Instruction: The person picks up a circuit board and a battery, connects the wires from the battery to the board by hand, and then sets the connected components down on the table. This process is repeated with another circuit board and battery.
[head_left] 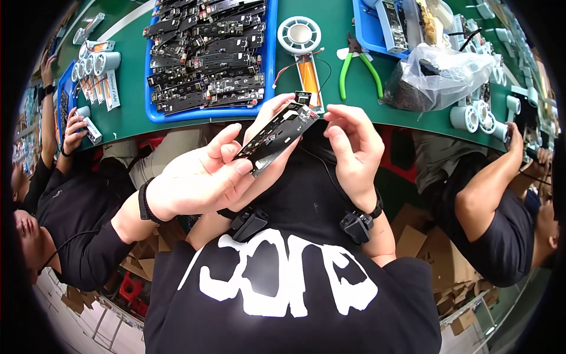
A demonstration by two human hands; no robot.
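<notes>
A long black circuit board is tilted in front of my chest. A co-worker's hand, reaching in from the left with a black wristband, pinches its lower end. My left hand is behind the board; the board hides most of its fingers, so its grip is unclear. To the right of the board, my right hand is raised with its fingers loosely curled and apart, holding nothing. Just beyond the hands lies an opened white handheld fan with an orange battery and loose thin wires.
A blue tray piled with black circuit boards stands at left on the green table. Green-handled cutters and a clear plastic bag are at right. More fans lie far left. Another co-worker's arm is at right.
</notes>
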